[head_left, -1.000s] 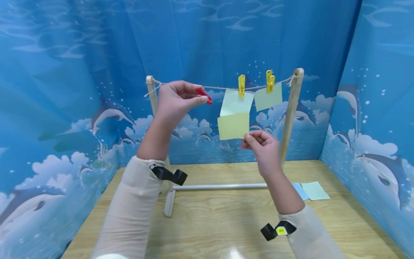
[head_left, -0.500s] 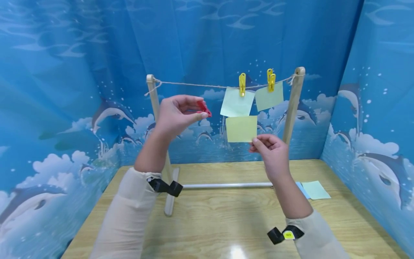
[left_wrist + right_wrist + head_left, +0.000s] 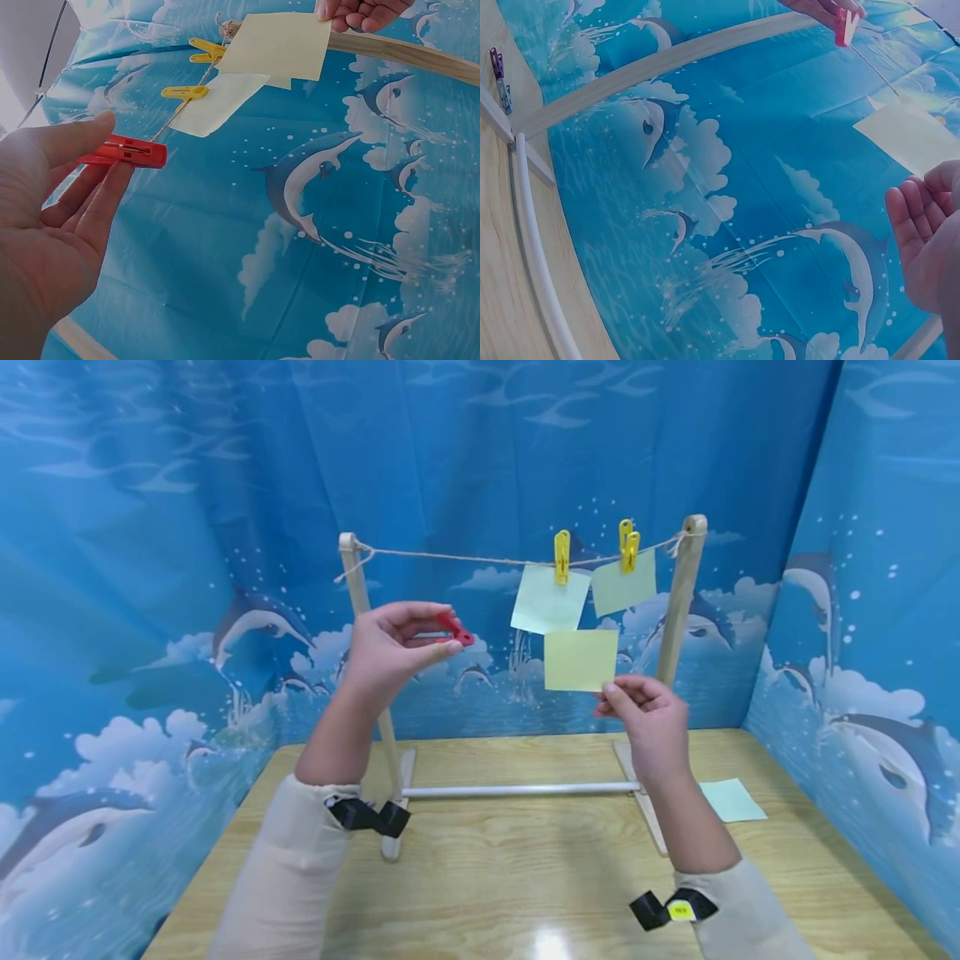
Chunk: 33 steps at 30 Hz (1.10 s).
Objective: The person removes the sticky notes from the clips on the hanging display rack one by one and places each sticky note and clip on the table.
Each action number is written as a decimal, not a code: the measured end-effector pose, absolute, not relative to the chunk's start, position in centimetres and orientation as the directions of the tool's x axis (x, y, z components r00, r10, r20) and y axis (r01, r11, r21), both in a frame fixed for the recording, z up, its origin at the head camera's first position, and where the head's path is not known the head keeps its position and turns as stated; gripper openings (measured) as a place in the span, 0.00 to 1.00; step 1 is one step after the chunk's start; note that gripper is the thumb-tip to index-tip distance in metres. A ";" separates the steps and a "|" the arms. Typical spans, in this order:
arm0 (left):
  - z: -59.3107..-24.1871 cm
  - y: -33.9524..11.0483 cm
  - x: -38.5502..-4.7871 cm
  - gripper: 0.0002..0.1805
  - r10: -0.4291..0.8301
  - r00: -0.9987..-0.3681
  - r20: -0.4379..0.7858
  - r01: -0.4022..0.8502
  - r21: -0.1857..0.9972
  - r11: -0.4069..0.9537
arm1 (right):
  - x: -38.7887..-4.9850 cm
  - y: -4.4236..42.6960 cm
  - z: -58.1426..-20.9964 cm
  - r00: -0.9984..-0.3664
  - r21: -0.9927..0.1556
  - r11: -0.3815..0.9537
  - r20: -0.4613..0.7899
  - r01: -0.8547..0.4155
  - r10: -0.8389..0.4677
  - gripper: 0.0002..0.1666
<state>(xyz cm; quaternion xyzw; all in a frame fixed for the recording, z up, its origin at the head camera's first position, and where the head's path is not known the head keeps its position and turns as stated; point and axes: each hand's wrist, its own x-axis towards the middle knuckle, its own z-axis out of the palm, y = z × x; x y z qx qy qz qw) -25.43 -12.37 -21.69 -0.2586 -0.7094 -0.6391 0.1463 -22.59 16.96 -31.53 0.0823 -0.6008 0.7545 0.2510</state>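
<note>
My left hand (image 3: pixel 393 647) pinches a red clothespin (image 3: pixel 456 630) between thumb and fingertips, below the string (image 3: pixel 450 557) and near the left post. In the left wrist view the red clothespin (image 3: pixel 129 151) lies sideways in the fingers. With thumb and fingers my right hand (image 3: pixel 651 718) holds a yellow sticky note (image 3: pixel 581 660) by its lower right corner. That note is upright, just below a pale green note (image 3: pixel 550 599) pinned to the string by a yellow clothespin (image 3: pixel 562 557). Another green note (image 3: pixel 625 583) hangs tilted further right, with two yellow clothespins (image 3: pixel 629 552) there.
The string runs between a left wooden post (image 3: pixel 356 578) and a right one (image 3: pixel 683 593), joined low down by a white rod (image 3: pixel 517 791). A green note (image 3: pixel 732 800) lies on the table at right. Two small clothespins (image 3: pixel 501 81) lie on the table in the right wrist view.
My left hand has come down and slightly left with the red clothespin, away from the string. My right hand has carried the yellow note rightward and a little lower.
</note>
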 end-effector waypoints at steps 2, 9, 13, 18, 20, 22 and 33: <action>-22.1 -12.7 -25.3 0.20 0.181 -0.826 0.534 0.552 0.832 0.060 | -22.6 17.1 -31.6 -0.854 -0.861 -0.152 0.429 -0.485 0.295 0.12; -23.4 -13.3 -24.8 0.21 0.205 -0.814 0.543 0.567 0.821 0.075 | -22.3 17.7 -31.8 -0.856 -0.865 -0.163 0.410 -0.474 0.316 0.11; -24.0 -13.6 -24.6 0.21 0.215 -0.799 0.562 0.585 0.809 0.060 | -21.9 17.9 -31.9 -0.859 -0.871 -0.155 0.403 -0.466 0.317 0.11; -24.9 -14.1 -24.2 0.23 0.208 -0.802 0.560 0.583 0.810 0.065 | -21.4 18.5 -32.2 -0.861 -0.882 -0.135 0.392 -0.452 0.323 0.09; -25.2 -14.3 -24.1 0.23 0.204 -0.804 0.558 0.578 0.814 0.053 | -21.3 18.7 -32.3 -0.861 -0.881 -0.140 0.389 -0.451 0.328 0.08; -25.6 -14.5 -24.0 0.22 0.203 -0.802 0.561 0.578 0.816 0.027 | -21.3 18.9 -32.4 -0.856 -0.875 -0.146 0.394 -0.461 0.334 0.08; -27.8 -15.7 -23.6 0.18 0.193 -0.809 0.555 0.565 0.825 0.000 | -20.9 20.1 -33.5 -0.841 -0.857 -0.174 0.404 -0.486 0.359 0.09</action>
